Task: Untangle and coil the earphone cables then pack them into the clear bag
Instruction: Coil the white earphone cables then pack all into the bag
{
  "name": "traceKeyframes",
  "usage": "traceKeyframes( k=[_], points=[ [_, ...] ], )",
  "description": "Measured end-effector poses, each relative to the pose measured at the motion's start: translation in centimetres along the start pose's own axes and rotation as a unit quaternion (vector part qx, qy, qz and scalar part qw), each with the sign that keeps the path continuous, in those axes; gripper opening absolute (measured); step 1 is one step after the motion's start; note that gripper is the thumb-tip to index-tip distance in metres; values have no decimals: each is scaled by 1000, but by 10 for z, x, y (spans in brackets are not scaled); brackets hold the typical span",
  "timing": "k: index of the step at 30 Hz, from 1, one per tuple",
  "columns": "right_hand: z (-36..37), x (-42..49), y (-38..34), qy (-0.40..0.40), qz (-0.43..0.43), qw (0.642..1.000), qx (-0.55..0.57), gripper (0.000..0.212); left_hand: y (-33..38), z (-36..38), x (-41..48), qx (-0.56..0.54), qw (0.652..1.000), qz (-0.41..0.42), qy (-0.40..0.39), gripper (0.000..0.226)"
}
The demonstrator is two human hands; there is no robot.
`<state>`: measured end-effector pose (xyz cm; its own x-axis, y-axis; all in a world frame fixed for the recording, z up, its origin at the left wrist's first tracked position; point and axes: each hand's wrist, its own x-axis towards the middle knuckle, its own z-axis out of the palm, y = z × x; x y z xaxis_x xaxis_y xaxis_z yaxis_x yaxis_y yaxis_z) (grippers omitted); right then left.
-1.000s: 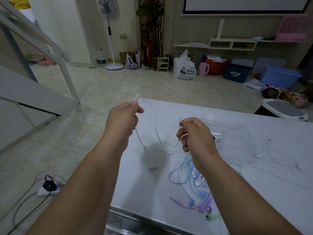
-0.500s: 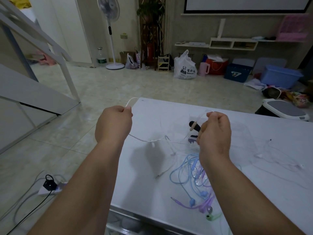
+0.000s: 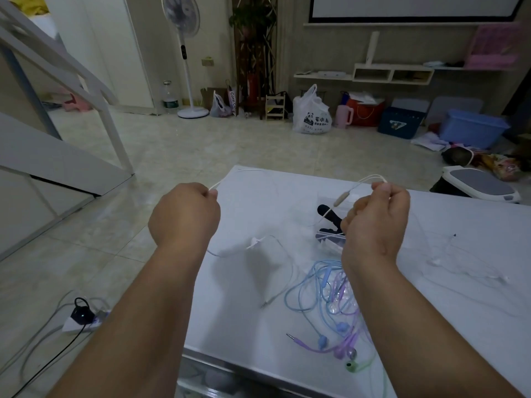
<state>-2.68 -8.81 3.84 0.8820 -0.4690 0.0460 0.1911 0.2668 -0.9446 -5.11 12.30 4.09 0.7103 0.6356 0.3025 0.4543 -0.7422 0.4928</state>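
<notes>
The white earphone cable [image 3: 275, 245] hangs between your two fists and is not coiled yet. Your left hand [image 3: 184, 216] is curled tight and pinches one end by the thumb. Your right hand [image 3: 373, 225] is also closed, gripping a doubled loop of the same cable at its top. The in-line remote [image 3: 340, 199] dangles just left of that hand. From your left hand the cable sags to the table [image 3: 230, 311], and its plug [image 3: 264, 304] lies below and between your wrists.

By my reading you are early in the task: one cable is being pulled straight, none is wound up, and no earphone plainly sits in the clear bag [image 3: 330, 245]. The bag lies flat just beyond and left of your right hand. Something dark [image 3: 327, 214] sits in or on it, though I cannot tell what.

Counting what remains:
- One coloured tangle [image 3: 330, 297] lies under your right wrist. It shows blue, purple and green strands, so probably three sets, though the knot hides the true number.
- One more white earphone [image 3: 474, 268] lies loose, well to the right of your right hand.

That makes two white sets, about three coloured ones and one bag.
</notes>
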Motion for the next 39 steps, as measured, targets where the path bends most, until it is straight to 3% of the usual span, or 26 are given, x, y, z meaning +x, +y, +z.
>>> traceKeyframes(
  k=[5,12,14,17,19,21,23,25,27,32,34,39],
  points=[
    [2,0,-2,-20,36,998,57,22,0,7,-1,47,998,19,-27,28],
    [3,1,-1,-80,76,991,73,23,1,5,0,-75,997,7,5,36],
    [5,1,-3,-98,91,987,90,22,2,5,0,-167,985,6,-42,35],
    [8,-5,-1,-137,99,982,80,22,10,0,-6,-320,937,-43,-133,29],
    [10,-9,1,-163,108,977,85,22,15,-4,-7,-336,920,-70,-186,25],
    [11,-8,0,-170,138,967,131,21,15,-2,-4,-251,938,-42,-233,23],
    [12,-5,-3,-160,181,948,209,22,13,4,-3,-81,953,31,-291,26],
    [11,-2,-3,-150,210,930,260,23,7,15,-4,76,939,83,-326,29],
    [11,-2,-1,-148,221,924,274,24,1,22,-5,156,918,118,-344,26],
    [10,-3,3,-148,220,926,269,24,-2,29,-11,227,877,156,-394,42],
    [9,-2,3,-150,222,923,277,23,-5,36,-13,251,863,177,-402,35],
    [9,-1,3,-152,237,913,296,24,-9,51,-17,209,873,180,-402,35]
  ],
)
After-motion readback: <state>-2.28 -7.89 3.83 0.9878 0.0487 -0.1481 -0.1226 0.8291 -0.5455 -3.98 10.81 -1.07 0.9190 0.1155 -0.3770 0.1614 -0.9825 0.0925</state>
